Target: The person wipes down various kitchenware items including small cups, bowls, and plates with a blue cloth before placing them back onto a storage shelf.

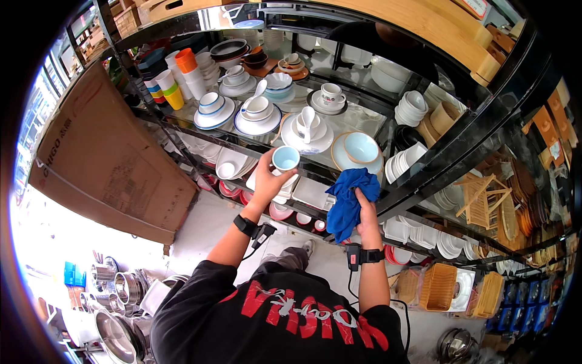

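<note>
My left hand (269, 178) grips a small cup (286, 158) with a pale blue inside, its mouth facing up at me. A bunched blue cloth (351, 200) is in my right hand (366, 213) and hangs down below the fingers. Beyond the cloth, a light blue bowl (361, 146) with a tan rim sits on a matching plate (340, 157) on the glass shelf (363, 119). Just past the cup stands a white plate (291, 139) stacked with a bowl and a white spoon (308, 122).
Other bowl-and-plate sets (258, 113) and stacked plastic cups (185, 61) crowd the shelf. A black metal post (432, 150) rises at the right. Lower shelves hold white dishes (313, 191). A large cardboard box (109, 159) stands at the left, with steel pots (125, 286) behind it.
</note>
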Demonstrator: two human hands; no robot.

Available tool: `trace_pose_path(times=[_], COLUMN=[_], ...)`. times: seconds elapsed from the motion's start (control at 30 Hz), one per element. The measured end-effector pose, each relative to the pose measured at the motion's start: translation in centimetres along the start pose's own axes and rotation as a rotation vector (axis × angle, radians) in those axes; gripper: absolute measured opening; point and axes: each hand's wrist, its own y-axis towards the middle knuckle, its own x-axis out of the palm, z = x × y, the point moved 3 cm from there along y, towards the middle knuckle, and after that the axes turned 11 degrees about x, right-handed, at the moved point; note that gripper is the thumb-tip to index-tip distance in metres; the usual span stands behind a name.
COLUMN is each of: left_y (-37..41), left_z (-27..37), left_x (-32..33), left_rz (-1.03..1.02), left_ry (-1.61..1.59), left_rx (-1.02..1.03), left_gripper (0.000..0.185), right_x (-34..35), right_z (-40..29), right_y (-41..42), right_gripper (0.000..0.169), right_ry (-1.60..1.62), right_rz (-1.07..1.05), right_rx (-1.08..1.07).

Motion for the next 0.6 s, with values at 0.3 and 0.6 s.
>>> trace_pose_path(times=[0.3,0.6], left_y=[3.9,4.9], left_z=[-3.6,-6.9], left_x=[-3.6,-6.0], left_rz=[0.106,0.2], left_ry=[0.082,0.189], left_rx=[-0.035,0.003], left_gripper=[0.08,0.08], right_x=[-1.0,0.5], right_z=[1.1,0.4], right_y=[3.0,1.7], right_gripper=[0.036,0.038], right_ry=[-0.155,-0.178], right_rz=[-0.032,-0.061], right_rx=[-0.121,-0.146])
